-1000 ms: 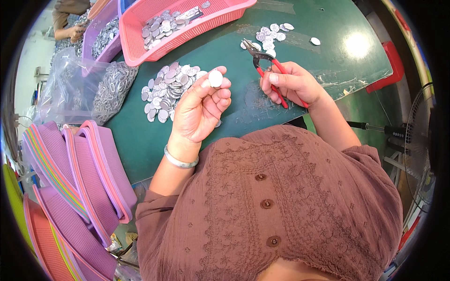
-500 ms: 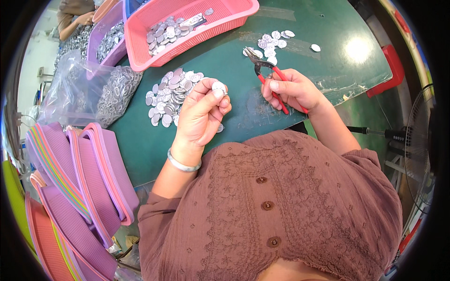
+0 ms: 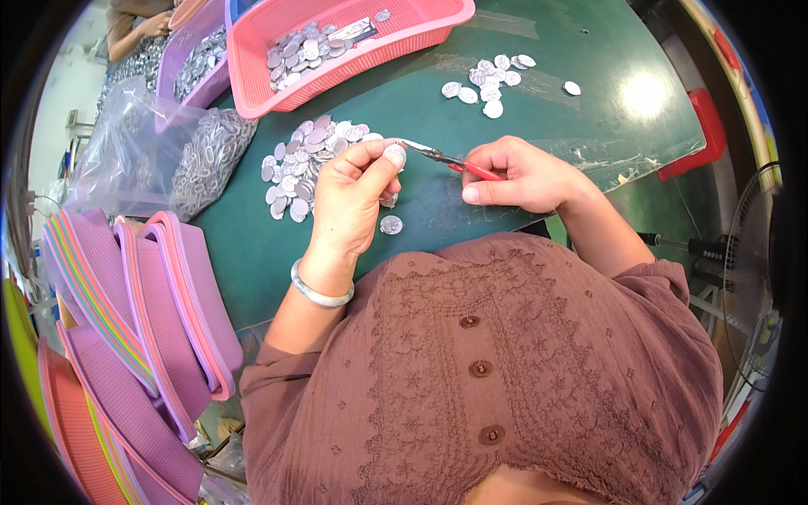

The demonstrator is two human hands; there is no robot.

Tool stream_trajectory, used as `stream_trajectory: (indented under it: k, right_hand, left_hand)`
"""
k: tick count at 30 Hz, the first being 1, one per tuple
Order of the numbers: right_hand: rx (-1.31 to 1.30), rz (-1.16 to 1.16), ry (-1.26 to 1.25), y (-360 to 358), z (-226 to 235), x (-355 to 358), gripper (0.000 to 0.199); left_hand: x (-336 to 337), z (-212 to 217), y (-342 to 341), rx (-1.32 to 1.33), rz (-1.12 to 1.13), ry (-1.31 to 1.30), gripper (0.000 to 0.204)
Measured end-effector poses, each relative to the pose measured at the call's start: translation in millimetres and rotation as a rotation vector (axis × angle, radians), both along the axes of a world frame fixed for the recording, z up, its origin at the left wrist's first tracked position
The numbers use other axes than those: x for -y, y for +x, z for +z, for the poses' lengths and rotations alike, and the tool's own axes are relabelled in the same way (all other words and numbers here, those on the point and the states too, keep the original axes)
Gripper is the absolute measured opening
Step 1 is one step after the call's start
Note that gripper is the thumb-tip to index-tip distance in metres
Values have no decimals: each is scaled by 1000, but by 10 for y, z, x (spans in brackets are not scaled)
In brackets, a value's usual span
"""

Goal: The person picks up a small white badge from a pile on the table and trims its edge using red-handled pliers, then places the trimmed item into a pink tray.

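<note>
Between thumb and fingers, my left hand (image 3: 358, 185) pinches an oval silver medal (image 3: 395, 155). My right hand (image 3: 522, 177) is closed round red-handled pliers (image 3: 471, 168), whose jaws reach the medal's upper edge. Whether the jaws grip it cannot be made out. Just behind my left hand lies a heap of silver medals (image 3: 290, 172). A single medal (image 3: 390, 225) rests on the green table (image 3: 438, 240) nearer to me, with another partly hidden beneath my left fingers. Beyond my right hand, several medals (image 3: 488, 80) lie scattered.
A pink basket (image 3: 362, 59) with medals stands at the back. Left of it are a purple basket (image 3: 168, 76) and a clear bag of metal links (image 3: 210, 164). Stacked purple and pink baskets (image 3: 160, 311) fill the left side. Another person's hand (image 3: 156, 23) shows at the far left.
The pliers have swung leftward and down from above the scattered medals, bringing their jaws to the medal in my left hand. The medal lying near me shows more fully.
</note>
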State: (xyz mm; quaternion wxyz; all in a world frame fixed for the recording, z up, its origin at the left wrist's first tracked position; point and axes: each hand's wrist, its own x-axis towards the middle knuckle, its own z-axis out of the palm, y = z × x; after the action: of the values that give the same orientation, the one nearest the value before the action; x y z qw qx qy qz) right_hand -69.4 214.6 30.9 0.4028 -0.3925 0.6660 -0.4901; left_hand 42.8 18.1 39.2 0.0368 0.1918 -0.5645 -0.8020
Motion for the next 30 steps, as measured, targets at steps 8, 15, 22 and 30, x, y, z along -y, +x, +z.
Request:
stream_trajectory:
  k: [8, 15, 22, 30]
  right_hand:
    - [-74, -11, 25, 25, 5, 15, 41]
    - [-75, -25, 9, 31, -15, 12, 41]
    - [-126, -16, 13, 25, -34, 23, 43]
    - [-139, -18, 18, 29, -43, 39, 42]
  left_hand:
    - [-16, 21, -2, -3, 16, -11, 13]
    - [15, 18, 5, -24, -8, 21, 14]
    - [11, 26, 0, -4, -23, -2, 14]
    - [23, 10, 1, 0, -30, -9, 14]
